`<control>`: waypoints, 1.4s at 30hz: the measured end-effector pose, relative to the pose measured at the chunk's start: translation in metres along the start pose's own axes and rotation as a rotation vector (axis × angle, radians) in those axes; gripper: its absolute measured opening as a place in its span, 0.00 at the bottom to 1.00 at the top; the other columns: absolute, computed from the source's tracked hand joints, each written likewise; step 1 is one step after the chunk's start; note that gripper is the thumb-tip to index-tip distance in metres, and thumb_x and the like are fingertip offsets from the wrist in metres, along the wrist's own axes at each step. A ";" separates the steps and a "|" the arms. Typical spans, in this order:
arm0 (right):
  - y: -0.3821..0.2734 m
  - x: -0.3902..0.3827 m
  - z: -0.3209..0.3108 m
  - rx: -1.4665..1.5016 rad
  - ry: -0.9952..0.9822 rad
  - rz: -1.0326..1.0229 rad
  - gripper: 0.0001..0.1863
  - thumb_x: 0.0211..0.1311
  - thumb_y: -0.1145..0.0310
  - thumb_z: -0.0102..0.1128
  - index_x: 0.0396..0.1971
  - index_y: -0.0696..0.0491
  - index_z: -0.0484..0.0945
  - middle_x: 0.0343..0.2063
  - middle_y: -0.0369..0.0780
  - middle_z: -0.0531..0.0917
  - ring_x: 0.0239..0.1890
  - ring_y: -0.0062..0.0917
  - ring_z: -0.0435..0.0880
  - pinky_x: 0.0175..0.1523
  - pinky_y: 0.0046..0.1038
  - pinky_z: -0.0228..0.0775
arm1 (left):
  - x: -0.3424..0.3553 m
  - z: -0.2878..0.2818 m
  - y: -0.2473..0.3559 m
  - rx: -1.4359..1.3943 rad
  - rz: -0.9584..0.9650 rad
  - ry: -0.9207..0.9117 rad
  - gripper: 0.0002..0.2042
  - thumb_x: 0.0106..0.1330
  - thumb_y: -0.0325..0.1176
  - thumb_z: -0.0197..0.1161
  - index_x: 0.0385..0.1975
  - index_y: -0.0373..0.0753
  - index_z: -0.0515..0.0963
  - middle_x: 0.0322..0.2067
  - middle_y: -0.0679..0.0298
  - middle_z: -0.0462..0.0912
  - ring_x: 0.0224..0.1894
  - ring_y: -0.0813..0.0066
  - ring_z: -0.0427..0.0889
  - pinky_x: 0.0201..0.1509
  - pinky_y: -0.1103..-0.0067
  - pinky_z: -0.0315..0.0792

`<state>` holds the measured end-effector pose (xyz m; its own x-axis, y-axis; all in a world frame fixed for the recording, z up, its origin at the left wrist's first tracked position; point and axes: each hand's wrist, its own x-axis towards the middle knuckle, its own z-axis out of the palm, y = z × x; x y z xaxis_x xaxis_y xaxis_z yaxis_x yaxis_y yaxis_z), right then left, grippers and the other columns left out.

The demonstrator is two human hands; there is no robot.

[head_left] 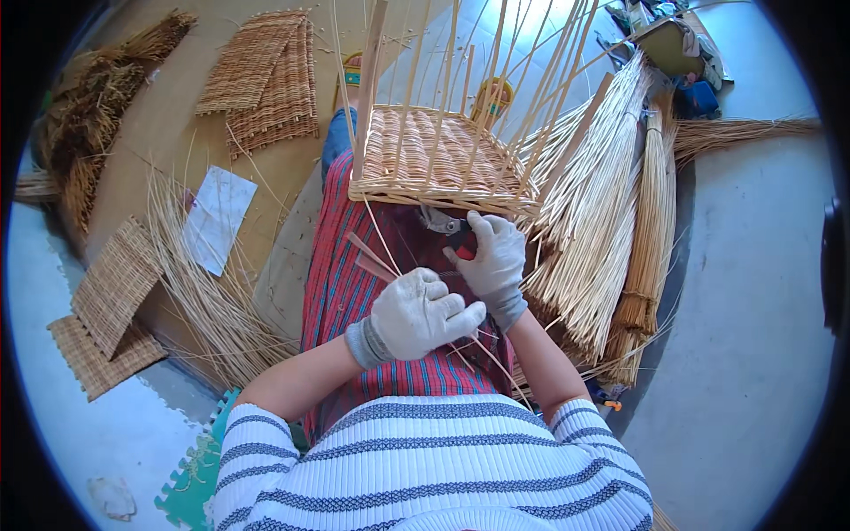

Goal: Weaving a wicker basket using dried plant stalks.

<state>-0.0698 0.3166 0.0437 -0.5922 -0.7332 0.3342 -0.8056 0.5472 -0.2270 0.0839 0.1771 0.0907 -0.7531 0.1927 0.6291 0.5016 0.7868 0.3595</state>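
My left hand [421,314], in a pale glove, has its fingers curled round a thin reed [381,237] that crosses my lap. Above and right of it, my gloved right hand [490,261] grips the dark handles of metal pruning shears [440,221], partly hidden by its fingers. Just beyond the shears sits a partly woven basket [434,155], with a woven base and long upright stakes. Flat pale wooden strips [372,263] lie on the red striped cloth [328,292] over my lap, left of my hands.
Reed bundles [589,230] lie at the right beside a cluttered container [673,49]. Woven panels [266,80] lie upper left and more [119,274] lower left, near loose reeds [221,319], a white sheet [217,217] and dark dried bundles [97,133]. Green foam mats [190,478] lie lower left.
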 end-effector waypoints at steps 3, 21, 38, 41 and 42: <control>-0.027 0.016 -0.005 0.017 -0.130 0.024 0.37 0.41 0.54 0.80 0.54 0.50 0.78 0.42 0.40 0.81 0.46 0.38 0.80 0.49 0.41 0.68 | -0.004 -0.008 0.003 0.044 -0.075 0.051 0.19 0.58 0.45 0.64 0.48 0.47 0.79 0.21 0.73 0.70 0.20 0.76 0.73 0.24 0.74 0.64; -0.041 0.045 0.016 0.235 -0.319 -0.064 0.25 0.47 0.53 0.75 0.45 0.45 0.80 0.34 0.43 0.81 0.37 0.42 0.83 0.39 0.42 0.75 | 0.028 -0.038 0.000 0.170 -0.099 0.169 0.12 0.56 0.46 0.66 0.31 0.47 0.74 0.18 0.72 0.69 0.17 0.75 0.72 0.20 0.73 0.63; 0.167 -0.242 0.134 0.462 -0.482 1.277 0.36 0.50 0.39 0.72 0.47 0.54 0.80 0.40 0.50 0.88 0.45 0.35 0.87 0.54 0.33 0.76 | -0.065 -0.011 -0.050 0.126 -0.829 0.232 0.11 0.66 0.23 0.63 0.47 0.36 0.82 0.44 0.55 0.83 0.49 0.60 0.82 0.57 0.70 0.73; 0.184 -0.317 0.213 0.636 -0.555 1.293 0.40 0.47 0.36 0.70 0.54 0.51 0.79 0.50 0.54 0.84 0.57 0.45 0.82 0.61 0.36 0.73 | 0.026 0.050 -0.030 -0.323 -0.525 0.037 0.18 0.63 0.21 0.65 0.54 0.39 0.80 0.52 0.55 0.82 0.50 0.65 0.83 0.53 0.73 0.79; 0.186 -0.337 0.238 0.570 -0.560 1.359 0.41 0.48 0.36 0.69 0.56 0.50 0.78 0.51 0.54 0.84 0.58 0.46 0.81 0.61 0.37 0.73 | 0.052 0.072 -0.023 -0.310 -0.468 -0.072 0.26 0.62 0.19 0.65 0.62 0.39 0.74 0.60 0.53 0.77 0.52 0.65 0.83 0.51 0.76 0.81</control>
<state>-0.0243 0.5698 -0.3291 -0.6755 0.0386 -0.7363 0.4886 0.7713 -0.4078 0.0020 0.2112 0.0655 -0.9469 -0.0875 0.3094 0.2007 0.5909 0.7814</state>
